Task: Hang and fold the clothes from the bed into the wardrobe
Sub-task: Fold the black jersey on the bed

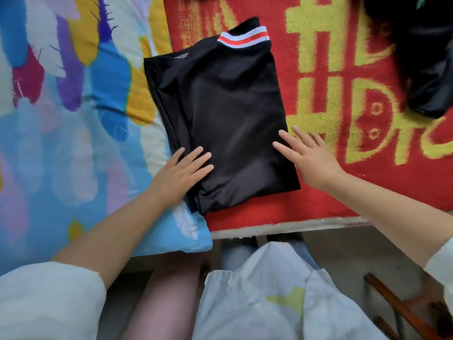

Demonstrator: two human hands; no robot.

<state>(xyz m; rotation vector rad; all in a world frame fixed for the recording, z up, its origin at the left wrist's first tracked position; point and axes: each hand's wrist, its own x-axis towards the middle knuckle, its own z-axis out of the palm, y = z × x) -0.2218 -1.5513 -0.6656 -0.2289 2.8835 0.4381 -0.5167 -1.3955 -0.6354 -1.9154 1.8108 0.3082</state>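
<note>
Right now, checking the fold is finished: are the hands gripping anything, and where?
Nothing is gripped. The left hand lies flat on the black shirt near its lower left edge; the right hand is open at its right edge.

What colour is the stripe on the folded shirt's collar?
Red between white bands, on the black shirt's collar; head view.

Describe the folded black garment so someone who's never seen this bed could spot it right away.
Find the red blanket with yellow characters, beside the feather-print quilt. Across their seam lies the folded black garment, with both hands at its near end. Unlike the crumpled black clothing at the far right, it has a white-and-red striped band.
</note>
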